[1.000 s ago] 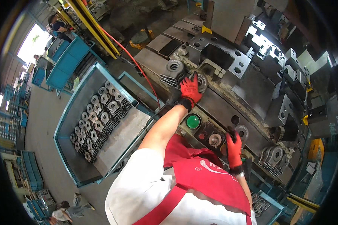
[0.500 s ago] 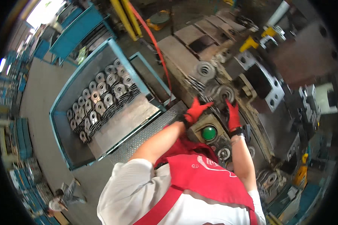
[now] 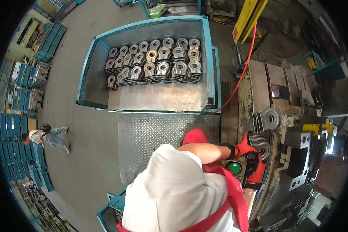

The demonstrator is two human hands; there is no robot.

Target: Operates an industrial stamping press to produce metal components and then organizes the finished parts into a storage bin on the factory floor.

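Both of my hands, in red gloves with dark wrist cuffs, are together at a stack of grey metal ring-ended plates (image 3: 262,148) on the machine's ledge. My left hand (image 3: 243,148) presses against the stack's left side, with one finger pointing up. My right hand (image 3: 256,170) closes round its near end, fingers partly hidden by the plates. Just beyond lies a second stack of similar plates (image 3: 270,118), apart from my hands. A round green button (image 3: 234,167) sits beside my left wrist.
A blue-framed bin (image 3: 210,58) holds rows of stacked ring-ended plates. Between it and me lies a tread-plate platform (image 3: 143,143). A red hose (image 3: 246,71) hangs near a yellow post (image 3: 249,17). Press tooling (image 3: 301,158) stands at right. Another person (image 3: 50,136) is far left.
My view and body have turned left toward the bin, which now sits upper middle. My hands have come closer together round the nearer stack of plates.
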